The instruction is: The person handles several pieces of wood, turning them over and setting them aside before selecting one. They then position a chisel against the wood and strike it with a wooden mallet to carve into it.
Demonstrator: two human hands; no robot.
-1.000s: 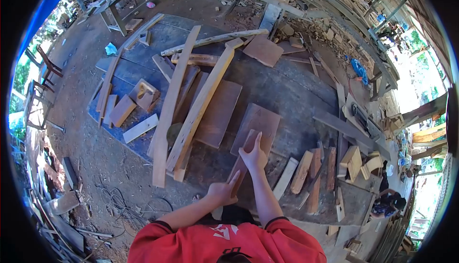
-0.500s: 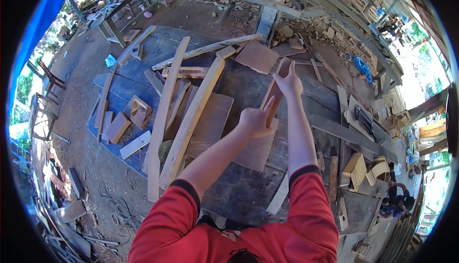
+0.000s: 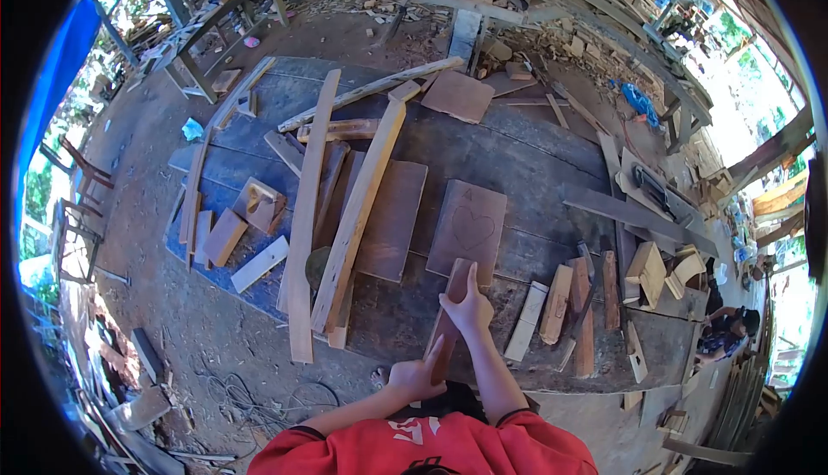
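Note:
A long reddish-brown wooden block [image 3: 443, 337] slants up and away, close to my body at the near edge of the table. My left hand [image 3: 416, 382] grips its lower end, a finger stretched along its side. Higher up, my right hand [image 3: 470, 311] is closed on the block's right side with one finger pointing up it. Just beyond the far end lies a flat brown board [image 3: 467, 229] with a heart and a small mark drawn on it; the block's tip overlaps its lower edge in this view.
Long light planks [image 3: 362, 212] lie across the dark table [image 3: 517, 160] on the left, near a larger brown board [image 3: 395, 220]. Short wooden pieces and a thin tool [image 3: 585, 294] lie to the right. A power tool [image 3: 651, 190] rests farther right. Another person [image 3: 729, 335] is at the far right.
Both hands have drawn the block back from over the table's middle toward my body. The heart drawn on the board now shows.

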